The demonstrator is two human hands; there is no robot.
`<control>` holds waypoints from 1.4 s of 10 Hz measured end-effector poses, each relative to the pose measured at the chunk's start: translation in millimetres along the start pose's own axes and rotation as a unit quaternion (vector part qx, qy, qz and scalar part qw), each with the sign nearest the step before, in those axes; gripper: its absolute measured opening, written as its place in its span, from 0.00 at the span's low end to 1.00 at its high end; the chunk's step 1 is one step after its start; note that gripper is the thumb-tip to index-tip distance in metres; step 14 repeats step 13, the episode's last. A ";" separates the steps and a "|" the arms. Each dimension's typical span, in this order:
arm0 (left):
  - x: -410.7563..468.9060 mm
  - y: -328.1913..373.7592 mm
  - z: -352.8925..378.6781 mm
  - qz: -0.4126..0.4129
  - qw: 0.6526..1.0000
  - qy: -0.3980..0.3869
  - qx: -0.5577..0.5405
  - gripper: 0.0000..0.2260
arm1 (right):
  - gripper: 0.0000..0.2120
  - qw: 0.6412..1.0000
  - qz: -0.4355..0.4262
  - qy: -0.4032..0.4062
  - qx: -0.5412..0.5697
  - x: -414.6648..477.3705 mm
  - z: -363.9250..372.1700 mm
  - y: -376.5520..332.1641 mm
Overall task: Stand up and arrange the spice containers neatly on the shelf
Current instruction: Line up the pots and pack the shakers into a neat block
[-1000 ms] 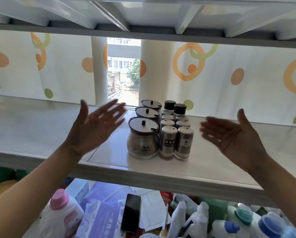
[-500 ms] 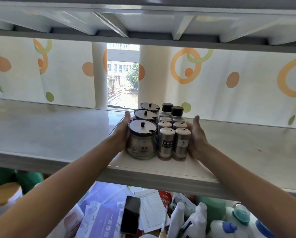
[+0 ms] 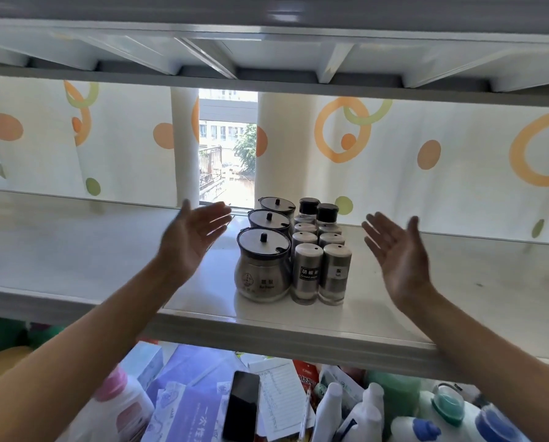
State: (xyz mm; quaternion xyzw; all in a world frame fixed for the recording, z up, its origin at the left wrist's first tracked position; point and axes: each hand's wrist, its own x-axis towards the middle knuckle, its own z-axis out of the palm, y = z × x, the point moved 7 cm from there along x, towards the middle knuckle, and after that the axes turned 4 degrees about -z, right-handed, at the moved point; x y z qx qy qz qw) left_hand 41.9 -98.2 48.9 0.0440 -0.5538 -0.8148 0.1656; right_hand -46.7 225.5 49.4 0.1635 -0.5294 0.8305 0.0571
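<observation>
The spice containers stand upright in a tight block on the white shelf [image 3: 75, 260]. On the block's left three round metal jars [image 3: 262, 272] with dark knobbed lids form a column running back. On the right, several slim steel shakers [image 3: 308, 274] stand in two columns, with two black-capped bottles [image 3: 327, 213] behind them. My left hand [image 3: 192, 237] hovers open, palm inward, left of the jars and apart from them. My right hand [image 3: 400, 256] hovers open, palm inward, right of the shakers, touching nothing.
A patterned curtain [image 3: 426, 154] with a gap onto a window hangs behind the shelf. Another shelf board [image 3: 267, 43] sits close overhead. Below the shelf lie a black phone [image 3: 241, 406], a notepad [image 3: 281, 400], boxes and several detergent bottles [image 3: 445, 419].
Half a second ago both hands pressed against the sides of the container block. Now both hands have pulled outward and away, palms open, and the block stands alone.
</observation>
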 end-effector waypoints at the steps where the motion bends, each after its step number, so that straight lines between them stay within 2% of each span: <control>1: -23.7 17.0 4.3 -0.007 0.989 -0.130 -0.071 0.27 | 0.33 0.996 -0.015 -0.072 0.044 -30.2 -2.3 -24.6; 2: -54.8 -4.3 44.9 -0.095 0.937 -0.336 0.014 0.30 | 0.38 0.976 0.051 -0.211 -0.009 -60.1 24.8 -10.8; 3: -72.3 -27.1 68.7 -0.141 0.890 -0.429 0.070 0.35 | 0.43 0.931 0.105 -0.343 -0.074 -82.4 55.3 5.9; 4: -73.0 -36.5 75.5 -0.156 0.860 -0.478 0.088 0.34 | 0.45 0.907 0.153 -0.388 -0.056 -85.1 65.6 15.4; 6: -66.7 -39.0 72.9 -0.182 0.843 -0.499 0.083 0.33 | 0.43 0.888 0.224 -0.402 -0.003 -81.2 72.9 25.0; 8: -60.9 -42.3 75.6 -0.196 0.825 -0.525 0.074 0.33 | 0.46 0.891 0.232 -0.389 -0.003 -76.0 73.6 28.7; 11: -57.3 -43.9 76.8 -0.208 0.823 -0.524 0.064 0.32 | 0.44 0.887 0.239 -0.394 -0.008 -75.4 74.0 31.3; 12: -64.0 -42.3 79.9 -0.207 0.809 -0.542 0.093 0.32 | 0.46 0.889 0.234 -0.392 -0.044 -75.7 71.5 30.8; 13: -66.7 -9.0 89.6 -0.134 0.802 -0.540 0.219 0.30 | 0.44 0.892 0.191 -0.400 -0.088 -81.4 71.0 5.7; 14: -66.7 -9.0 89.6 -0.134 0.802 -0.540 0.219 0.30 | 0.44 0.892 0.191 -0.400 -0.088 -81.4 71.0 5.7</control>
